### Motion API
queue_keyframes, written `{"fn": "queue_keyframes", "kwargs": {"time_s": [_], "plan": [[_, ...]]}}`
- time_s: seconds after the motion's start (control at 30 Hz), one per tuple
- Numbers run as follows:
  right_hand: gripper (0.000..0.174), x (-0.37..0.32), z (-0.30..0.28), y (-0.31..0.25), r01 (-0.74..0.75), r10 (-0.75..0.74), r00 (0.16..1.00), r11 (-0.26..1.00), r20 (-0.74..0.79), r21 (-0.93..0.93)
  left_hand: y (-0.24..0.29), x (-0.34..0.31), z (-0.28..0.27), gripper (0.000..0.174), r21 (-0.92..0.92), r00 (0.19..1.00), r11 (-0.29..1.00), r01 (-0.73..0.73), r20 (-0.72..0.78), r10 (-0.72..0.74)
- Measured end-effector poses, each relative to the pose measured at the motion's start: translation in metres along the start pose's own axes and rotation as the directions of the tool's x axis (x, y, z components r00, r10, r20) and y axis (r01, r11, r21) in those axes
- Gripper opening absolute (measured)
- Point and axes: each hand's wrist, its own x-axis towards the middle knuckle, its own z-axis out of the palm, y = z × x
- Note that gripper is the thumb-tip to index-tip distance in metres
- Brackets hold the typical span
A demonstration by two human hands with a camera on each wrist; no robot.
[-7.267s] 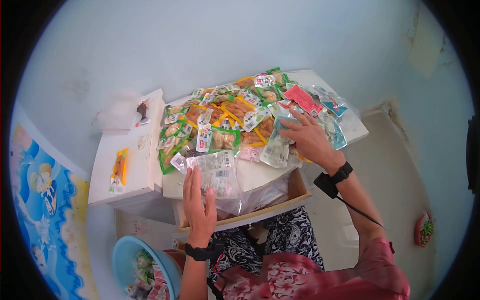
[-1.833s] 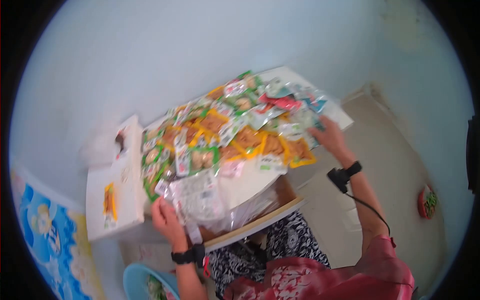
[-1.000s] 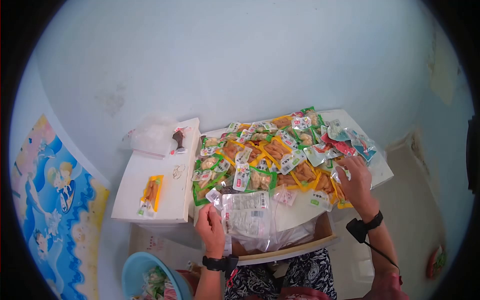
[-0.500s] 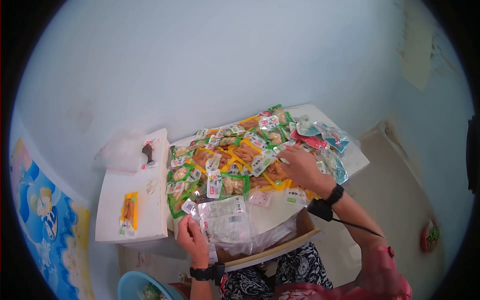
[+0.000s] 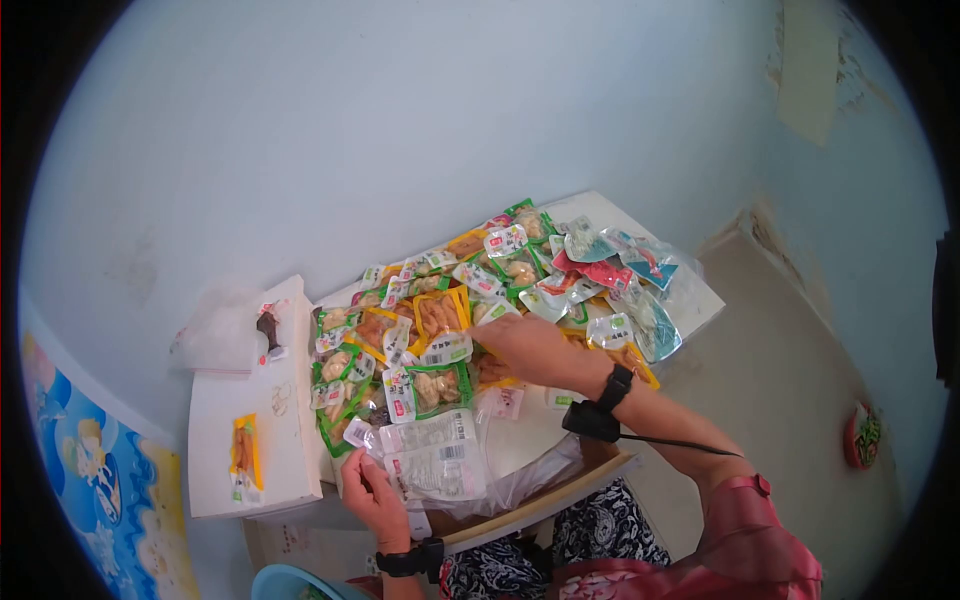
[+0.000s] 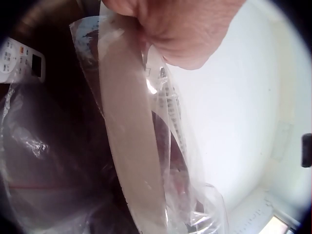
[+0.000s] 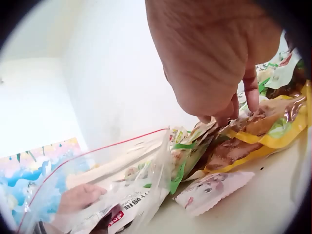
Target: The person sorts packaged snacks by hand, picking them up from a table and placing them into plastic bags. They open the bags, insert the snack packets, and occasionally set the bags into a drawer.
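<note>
Packets (image 5: 440, 315) cover the table (image 5: 598, 204) from its left edge to the far right corner. The left hand (image 5: 372, 487) pinches a clear, part-filled bag (image 5: 437, 468) at the near left corner, where it sags past the near edge over a drawer (image 5: 560, 495). The right hand (image 5: 530, 350) lies fingers-down on a yellow packet (image 7: 263, 131) mid-table; I cannot tell whether it grips. My worry is that the one-sided pinch lets the bag tip and spill, or that the reaching arm sweeps packets off the near edge.
</note>
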Motion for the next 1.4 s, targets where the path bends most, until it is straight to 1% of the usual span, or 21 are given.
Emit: {"fn": "queue_keyframes", "kwargs": {"time_s": [0.07,0.1,0.2,0.3,0.4,0.5,0.6,0.7,0.8,0.9,1.0,1.1,1.2,1.3,1.4], "plan": [[0.03,-0.005,0.008,0.025,-0.089,0.098,0.967,0.995,-0.235,0.049,0.004,0.0,-0.001,0.018,0.025,1.0,0.999,-0.026,0.01,0.026],[0.026,-0.009,0.008,0.038,-0.129,0.149,0.926,0.988,-0.347,0.079,0.005,0.001,-0.001,0.018,0.036,0.999,0.999,-0.04,0.015,0.039],[0.019,-0.011,-0.021,0.052,-0.208,0.297,0.891,0.939,-0.343,0.274,0.006,0.0,-0.001,0.017,0.021,1.0,1.0,-0.012,0.013,0.012],[0.017,-0.012,-0.035,0.051,-0.32,0.353,0.899,0.933,-0.26,0.163,0.006,0.0,-0.001,0.017,0.016,1.0,1.0,-0.01,0.014,0.01],[0.018,-0.01,-0.031,0.049,-0.334,0.359,0.917,0.929,-0.171,0.158,0.006,0.0,-0.001,0.018,0.02,1.0,1.0,-0.008,0.013,0.008],[0.016,-0.005,-0.019,0.05,-0.2,0.184,0.934,0.98,-0.306,-0.021,0.005,0.0,-0.001,0.018,0.017,1.0,1.0,0.0,0.011,0.0],[0.019,0.01,-0.012,0.057,-0.184,0.116,0.958,0.95,-0.263,-0.252,0.01,0.0,-0.001,0.018,0.036,1.0,0.999,-0.006,0.01,0.005],[0.022,0.018,-0.009,0.062,-0.156,0.059,0.962,0.918,-0.265,-0.365,0.008,0.0,0.0,0.018,0.025,1.0,1.0,-0.006,0.003,0.006],[0.027,0.023,-0.018,0.062,-0.247,0.169,0.963,0.864,-0.207,-0.44,0.011,0.001,-0.002,0.018,0.028,1.0,1.0,-0.013,0.014,0.013],[0.033,0.023,-0.017,0.07,-0.3,0.25,0.953,0.861,-0.173,-0.41,0.01,0.0,-0.001,0.018,0.009,1.0,1.0,-0.004,0.01,0.004],[0.038,0.017,-0.018,0.079,-0.297,0.243,0.948,0.904,-0.204,-0.307,0.008,0.0,-0.001,0.018,0.004,1.0,1.0,-0.005,0.003,0.005],[0.054,0.009,-0.033,0.077,-0.355,0.336,0.934,0.904,-0.119,-0.237,0.007,0.0,0.0,0.018,0.016,1.0,1.0,-0.021,0.002,0.021],[0.069,0.001,-0.034,0.078,-0.294,0.273,0.955,0.918,-0.114,-0.266,0.006,0.0,0.0,0.018,0.011,1.0,1.0,-0.018,-0.001,0.018],[0.073,0.0,-0.041,0.075,-0.348,0.337,0.938,0.906,-0.087,-0.243,0.005,-0.001,-0.001,0.018,0.003,1.0,1.0,0.0,0.003,0.0],[0.074,-0.003,-0.04,0.09,-0.295,0.289,0.954,0.951,-0.077,-0.088,0.007,0.0,-0.001,0.018,-0.005,1.0,1.0,0.0,0.007,0.0]]}}
